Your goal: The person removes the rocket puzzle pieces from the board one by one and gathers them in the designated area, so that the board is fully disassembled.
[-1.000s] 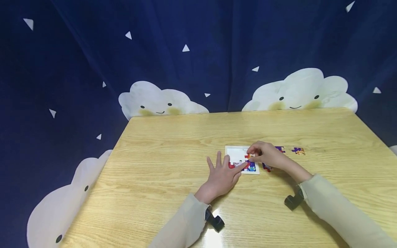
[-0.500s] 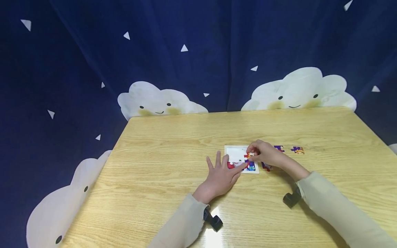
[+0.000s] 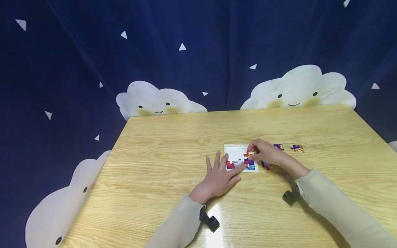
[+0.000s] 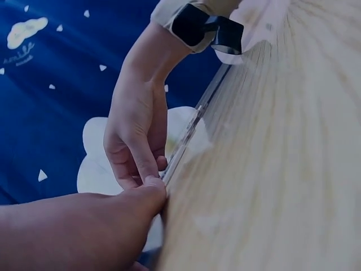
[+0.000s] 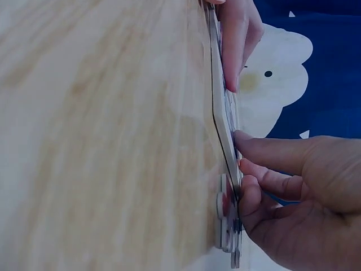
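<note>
A white-framed jigsaw puzzle tray (image 3: 225, 151) lies on the table, with several colourful pieces along its near and right parts. My left hand (image 3: 217, 181) rests on its near edge with fingers spread, the thumb touching the fitted pieces. At the tray's right side my right hand (image 3: 266, 152) pinches an orange-and-red puzzle piece (image 3: 246, 155), partly hidden by the fingers. Seen from the right wrist, that hand's thumb and curled fingers (image 5: 251, 195) meet at the tray's edge (image 5: 217, 107). Both hands come close together in the left wrist view.
Loose puzzle pieces lie right of the tray: one purple piece (image 3: 278, 147) behind the right wrist, an orange-and-purple piece (image 3: 297, 148) farther right, and a dark blue and red piece (image 3: 266, 165) under the right hand. A blue curtain (image 3: 192, 51) with clouds hangs behind the wooden table (image 3: 173, 148).
The head view has shifted slightly. My left thumb has moved a little on the pieces; the right hand keeps almost the same spot at the tray's right side.
</note>
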`<act>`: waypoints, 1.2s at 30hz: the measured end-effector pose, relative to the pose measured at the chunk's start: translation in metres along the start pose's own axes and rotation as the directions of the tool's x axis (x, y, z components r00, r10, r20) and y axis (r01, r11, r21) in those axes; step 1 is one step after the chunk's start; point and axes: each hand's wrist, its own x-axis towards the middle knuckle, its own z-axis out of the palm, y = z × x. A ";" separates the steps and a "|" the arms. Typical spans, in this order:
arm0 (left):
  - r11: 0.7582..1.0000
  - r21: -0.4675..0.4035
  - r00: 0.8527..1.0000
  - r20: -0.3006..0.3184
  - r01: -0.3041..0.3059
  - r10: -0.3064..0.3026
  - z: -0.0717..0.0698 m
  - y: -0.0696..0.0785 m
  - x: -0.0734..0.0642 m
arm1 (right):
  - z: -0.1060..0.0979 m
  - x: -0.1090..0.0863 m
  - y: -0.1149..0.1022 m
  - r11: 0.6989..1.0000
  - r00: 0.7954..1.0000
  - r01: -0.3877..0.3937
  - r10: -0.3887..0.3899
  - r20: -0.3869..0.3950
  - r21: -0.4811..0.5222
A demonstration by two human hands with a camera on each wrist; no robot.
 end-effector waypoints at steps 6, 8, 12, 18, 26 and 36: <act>1.000 -0.013 1.000 0.002 0.009 -0.009 0.002 0.000 0.000 | -0.001 0.001 -0.001 1.000 1.000 -0.004 0.004 0.023 0.012; 1.000 -0.012 1.000 -0.004 0.016 -0.017 0.002 0.001 0.000 | -0.001 0.001 -0.001 1.000 0.999 -0.011 0.010 0.034 0.029; 1.000 0.014 1.000 -0.017 0.025 -0.025 0.003 0.002 0.001 | -0.001 0.000 0.000 0.998 0.999 -0.026 0.023 0.050 0.057; 0.998 0.065 1.000 -0.016 0.016 -0.015 0.003 0.002 0.001 | -0.001 0.001 -0.001 0.998 0.999 -0.024 0.021 0.049 0.059; 0.997 0.076 0.999 0.013 0.030 -0.031 -0.002 0.005 0.001 | -0.001 0.000 0.000 0.999 0.999 -0.015 0.013 0.049 0.047; 0.995 0.094 0.999 0.006 0.042 -0.042 -0.002 0.006 0.002 | -0.003 -0.001 -0.003 0.999 0.998 0.012 -0.015 0.066 0.047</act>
